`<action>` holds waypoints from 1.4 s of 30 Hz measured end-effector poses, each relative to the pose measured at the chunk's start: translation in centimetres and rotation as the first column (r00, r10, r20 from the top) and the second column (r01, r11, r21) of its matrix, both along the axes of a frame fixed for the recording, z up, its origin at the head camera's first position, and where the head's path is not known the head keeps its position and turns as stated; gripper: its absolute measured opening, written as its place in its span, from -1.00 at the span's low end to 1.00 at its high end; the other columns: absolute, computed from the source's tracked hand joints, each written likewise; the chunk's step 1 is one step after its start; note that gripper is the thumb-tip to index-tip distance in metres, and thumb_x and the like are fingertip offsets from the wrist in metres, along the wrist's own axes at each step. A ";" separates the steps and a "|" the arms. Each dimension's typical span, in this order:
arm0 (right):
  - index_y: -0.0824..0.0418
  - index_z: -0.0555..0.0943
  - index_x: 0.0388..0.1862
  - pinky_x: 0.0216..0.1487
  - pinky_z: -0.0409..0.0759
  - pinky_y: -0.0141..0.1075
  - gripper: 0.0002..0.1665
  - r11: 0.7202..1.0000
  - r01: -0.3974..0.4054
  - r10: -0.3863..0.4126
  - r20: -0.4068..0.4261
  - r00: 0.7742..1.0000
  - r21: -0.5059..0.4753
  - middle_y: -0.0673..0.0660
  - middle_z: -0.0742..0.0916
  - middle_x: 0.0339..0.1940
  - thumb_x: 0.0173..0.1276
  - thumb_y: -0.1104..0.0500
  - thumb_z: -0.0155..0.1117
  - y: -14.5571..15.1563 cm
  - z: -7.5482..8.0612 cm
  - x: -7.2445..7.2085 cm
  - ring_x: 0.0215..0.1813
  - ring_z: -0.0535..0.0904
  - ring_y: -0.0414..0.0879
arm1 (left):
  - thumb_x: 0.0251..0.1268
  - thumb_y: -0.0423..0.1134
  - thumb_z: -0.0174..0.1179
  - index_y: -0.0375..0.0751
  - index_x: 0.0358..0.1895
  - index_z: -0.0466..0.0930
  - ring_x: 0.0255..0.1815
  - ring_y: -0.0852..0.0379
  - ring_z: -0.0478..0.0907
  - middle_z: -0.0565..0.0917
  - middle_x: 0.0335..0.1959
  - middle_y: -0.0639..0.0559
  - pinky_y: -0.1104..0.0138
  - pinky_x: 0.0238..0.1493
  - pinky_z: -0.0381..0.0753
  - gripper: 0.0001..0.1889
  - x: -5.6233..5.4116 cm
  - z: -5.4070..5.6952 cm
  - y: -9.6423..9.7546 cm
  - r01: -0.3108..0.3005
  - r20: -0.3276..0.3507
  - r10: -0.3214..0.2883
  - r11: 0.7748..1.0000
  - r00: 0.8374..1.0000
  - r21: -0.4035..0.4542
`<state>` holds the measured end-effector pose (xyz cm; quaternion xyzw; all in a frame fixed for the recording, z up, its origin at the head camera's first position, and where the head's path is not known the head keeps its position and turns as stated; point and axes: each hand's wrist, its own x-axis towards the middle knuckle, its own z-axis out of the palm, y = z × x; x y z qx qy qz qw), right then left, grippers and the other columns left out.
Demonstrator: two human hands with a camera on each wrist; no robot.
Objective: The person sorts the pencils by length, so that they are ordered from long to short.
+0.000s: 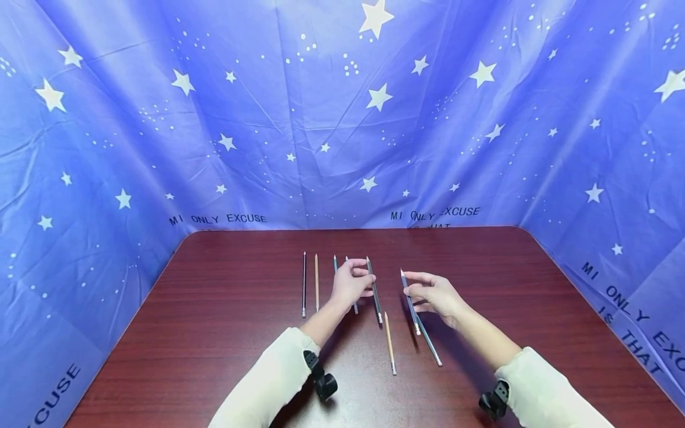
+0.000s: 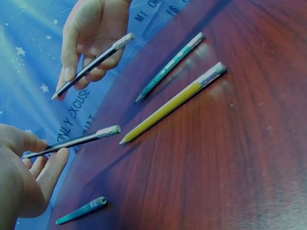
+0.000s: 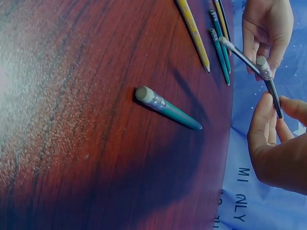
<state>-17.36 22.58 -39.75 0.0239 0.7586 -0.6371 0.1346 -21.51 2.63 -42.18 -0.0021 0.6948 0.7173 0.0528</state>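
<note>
While four pencils (image 1: 317, 279) already lie lined up near mid-frame, the left hand (image 1: 350, 285) pinches one dark pencil (image 1: 376, 297), the right hand (image 1: 437, 296) another (image 1: 411, 309), leaving two loose pencils (image 1: 390, 343) below centre.

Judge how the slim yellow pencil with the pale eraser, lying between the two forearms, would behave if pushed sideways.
The yellow pencil looks straight and unbent, so likely stiff. Its thin shaft suggests it is light. Lying flat on the glossy reddish-brown wood-grain table, it may roll or slide.
</note>
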 end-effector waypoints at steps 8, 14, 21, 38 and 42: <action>0.35 0.32 0.31 -0.35 0.67 -0.40 -0.34 1.000 -0.004 0.004 0.006 1.000 -0.011 -0.12 0.67 -0.42 0.22 0.27 0.22 0.1 -0.2 0.0 -0.39 0.55 -0.22 | 0.10 -0.48 0.21 -0.33 0.06 0.46 -0.51 0.20 0.61 0.59 -0.31 -0.10 0.31 -0.44 0.73 -0.60 -1.2 -0.5 0.1 -0.025 0.012 0.026 0.998 1.000 -0.049; 0.35 0.33 0.31 -0.35 0.67 -0.40 -0.33 1.000 -0.005 0.005 0.007 1.000 -0.017 -0.07 0.67 -0.41 0.21 0.27 0.23 0.0 -0.2 0.0 -0.39 0.56 -0.21 | 0.11 -0.48 0.21 -0.32 0.05 0.46 -0.53 0.20 0.60 0.58 -0.34 -0.08 0.33 -0.46 0.72 -0.62 -2.3 -0.8 0.5 -0.048 0.024 0.050 0.997 0.998 -0.067; 0.36 0.33 0.31 -0.37 0.67 -0.41 -0.33 1.000 -0.012 0.012 0.010 1.000 -0.029 -0.06 0.68 -0.40 0.21 0.26 0.23 -0.1 -0.3 -0.2 -0.40 0.56 -0.23 | 0.08 -0.49 0.22 -0.32 0.02 0.48 -0.55 0.18 0.61 0.58 -0.39 -0.06 0.30 -0.49 0.72 -0.63 -3.3 -1.1 1.1 -0.072 0.025 0.075 0.992 0.997 -0.105; 0.39 0.29 0.33 -0.37 0.66 -0.44 -0.30 0.999 -0.011 0.012 0.010 1.000 -0.046 -0.11 0.65 -0.45 0.21 0.28 0.23 -0.1 -0.1 -0.4 -0.40 0.55 -0.22 | 0.13 -0.55 0.16 -0.39 0.03 0.45 -0.57 0.17 0.56 0.58 -0.43 -0.07 0.33 -0.56 0.70 -0.64 -4.2 -2.1 1.1 -0.040 0.104 0.053 0.992 0.993 -0.118; 0.39 0.28 0.33 -0.37 0.67 -0.43 -0.30 0.999 -0.009 0.010 0.010 1.000 -0.052 -0.11 0.65 -0.44 0.21 0.28 0.23 -0.1 -0.1 -0.5 -0.40 0.56 -0.23 | 0.13 -0.58 0.10 -0.42 0.03 0.45 -0.57 0.16 0.56 0.60 -0.46 -0.08 0.32 -0.56 0.70 -0.65 -4.5 -2.2 1.1 -0.038 0.112 0.053 0.991 0.992 -0.126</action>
